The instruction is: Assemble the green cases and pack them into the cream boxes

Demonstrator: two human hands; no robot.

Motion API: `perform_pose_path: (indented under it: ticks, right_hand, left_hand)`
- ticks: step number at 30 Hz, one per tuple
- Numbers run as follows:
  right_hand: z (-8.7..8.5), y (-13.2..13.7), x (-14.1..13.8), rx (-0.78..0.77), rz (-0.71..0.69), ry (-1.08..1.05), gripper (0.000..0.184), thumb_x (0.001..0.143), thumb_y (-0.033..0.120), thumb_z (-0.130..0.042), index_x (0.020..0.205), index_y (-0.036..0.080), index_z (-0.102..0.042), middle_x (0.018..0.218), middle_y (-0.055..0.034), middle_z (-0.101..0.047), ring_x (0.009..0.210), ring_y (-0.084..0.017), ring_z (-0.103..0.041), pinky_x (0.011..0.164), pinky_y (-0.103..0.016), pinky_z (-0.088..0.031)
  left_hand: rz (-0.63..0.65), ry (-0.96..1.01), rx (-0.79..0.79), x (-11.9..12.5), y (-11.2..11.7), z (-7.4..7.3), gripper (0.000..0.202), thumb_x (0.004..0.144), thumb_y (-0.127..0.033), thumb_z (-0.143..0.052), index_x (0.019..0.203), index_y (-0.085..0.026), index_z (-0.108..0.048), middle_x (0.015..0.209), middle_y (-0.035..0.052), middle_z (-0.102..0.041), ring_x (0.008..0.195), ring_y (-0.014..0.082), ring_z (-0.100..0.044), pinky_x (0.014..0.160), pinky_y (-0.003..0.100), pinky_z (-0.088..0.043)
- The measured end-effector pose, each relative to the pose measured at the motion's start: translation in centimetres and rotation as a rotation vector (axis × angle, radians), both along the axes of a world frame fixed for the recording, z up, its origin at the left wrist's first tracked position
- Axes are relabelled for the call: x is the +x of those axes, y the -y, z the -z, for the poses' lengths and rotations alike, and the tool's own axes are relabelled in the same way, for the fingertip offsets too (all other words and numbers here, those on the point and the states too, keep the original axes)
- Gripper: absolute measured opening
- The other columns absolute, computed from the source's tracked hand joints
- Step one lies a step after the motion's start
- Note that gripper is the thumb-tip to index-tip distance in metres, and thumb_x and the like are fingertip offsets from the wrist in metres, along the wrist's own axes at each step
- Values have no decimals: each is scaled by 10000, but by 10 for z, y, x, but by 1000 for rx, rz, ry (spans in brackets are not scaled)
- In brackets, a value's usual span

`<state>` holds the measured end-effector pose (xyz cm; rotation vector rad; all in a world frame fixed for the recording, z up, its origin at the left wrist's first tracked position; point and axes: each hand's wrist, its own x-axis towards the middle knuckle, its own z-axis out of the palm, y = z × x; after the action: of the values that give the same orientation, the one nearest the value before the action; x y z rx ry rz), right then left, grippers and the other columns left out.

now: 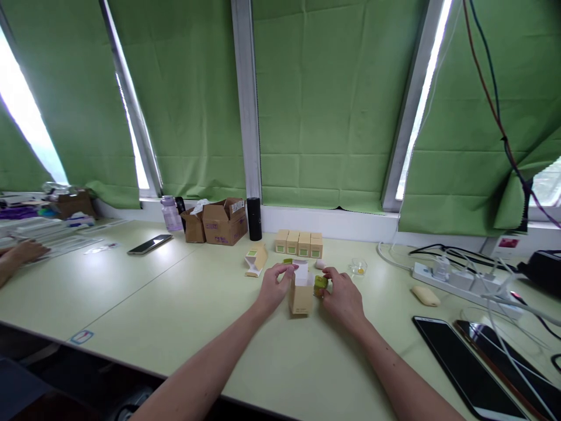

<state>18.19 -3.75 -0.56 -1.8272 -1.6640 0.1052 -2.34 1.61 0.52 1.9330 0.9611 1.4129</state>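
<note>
A small tan carton (pixel 301 295) stands upright on the pale green table (pixel 175 304) with its white top flaps open. My left hand (pixel 275 285) grips its left side, fingers curled at the top edge. My right hand (pixel 342 297) is closed on a small green item (pixel 320 284) held right beside the carton's open top. Behind stands a row of several matching closed tan cartons (pixel 299 243). Another open carton (pixel 256 260) lies on its side to the left.
Two brown cardboard boxes (pixel 217 222), a black cylinder (pixel 253 218) and a purple bottle (pixel 170 213) stand at the back. A phone (pixel 149 244) lies left; two dark devices (pixel 464 368), a power strip (pixel 464 279) with cables and a small glass dish (pixel 358 268) lie right. Another person's hand (pixel 21 252) rests far left.
</note>
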Motion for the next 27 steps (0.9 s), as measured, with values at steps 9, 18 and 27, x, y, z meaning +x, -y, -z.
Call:
perform_pose_path:
  ticks: [9,18,27]
  right_hand:
    - [0,0,0,-8,-6,32,512,813,135,-634,1305,260,-566,1123,-46,-729,1123,-255,-605,729,-307,-402]
    - [0,2,0,15,-16,62,562,817,117,-605,1354,265,-532,1156,-41,-732,1109,-252,-610,731,-307,-397]
    - [-1,2,-2,-29,-17,59,588,822,158,-625,1389,268,-511,1181,-53,-716,1120,-247,-618,757,-307,-410]
  left_hand:
    - [4,52,0,0,4,-6,333,904,-456,-677,984,-170,-828,1031,127,-802,1007,285,-740,944,412,-552]
    - [-38,108,-25,2,0,-5,246,836,-383,-723,909,-168,-815,991,115,-811,996,277,-750,948,408,-573]
    - [23,173,-114,0,-4,-2,253,790,-297,-715,971,-153,-816,1049,127,-812,984,275,-742,914,394,-569]
